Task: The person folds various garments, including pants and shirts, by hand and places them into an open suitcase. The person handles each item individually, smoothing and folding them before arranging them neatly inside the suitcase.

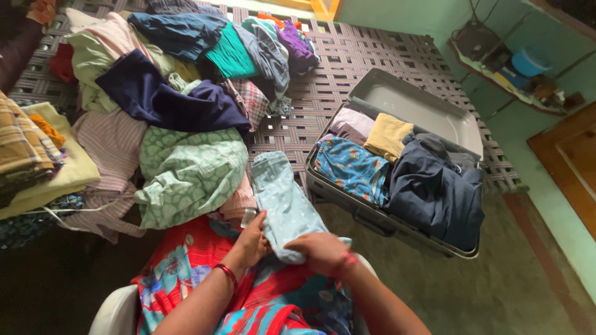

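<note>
A pale blue garment [280, 198], folded into a long strip, lies from my lap up onto the woven bed [366, 59]. My left hand [251, 243] pinches its near left edge. Across the near end rests my right hand [323, 251], fingers curled over the cloth. To the right an open grey suitcase [428, 111] lies on the bed's edge, holding a blue patterned cloth [351, 167], a mustard piece [388, 135] and a dark navy garment [434, 195].
A heap of loose clothes [180, 93] covers the left of the bed, with a green patterned piece [189, 174] nearest me. Folded stacks [31, 155] sit at far left. A wall shelf [509, 68] with small items hangs at upper right, above the floor [484, 291].
</note>
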